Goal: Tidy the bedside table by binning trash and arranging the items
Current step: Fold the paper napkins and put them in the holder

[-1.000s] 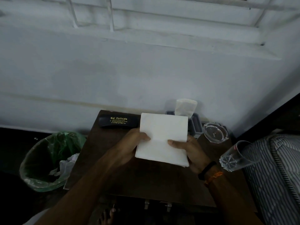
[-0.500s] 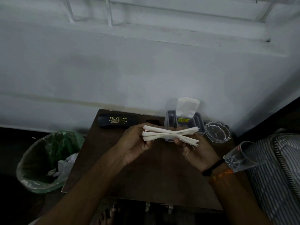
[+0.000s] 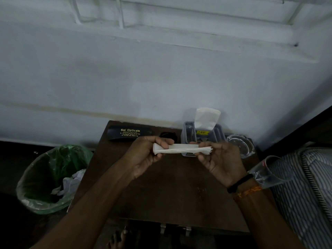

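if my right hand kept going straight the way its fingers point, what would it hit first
Probably the grey tissue holder: the right hand, pinching the folded tissues, points its fingers up and toward the wall, and the holder stands just beyond. Depth is unclear.

White napkins (image 3: 181,148), green-lined bin (image 3: 52,178), striped mattress (image 3: 305,186).

"sai opticals" in yellow on the black spectacle case (image 3: 129,135)

folded napkin (image 3: 181,148) | ends pinched: left hand (image 3: 145,155), right hand (image 3: 221,161) | above table (image 3: 161,198)
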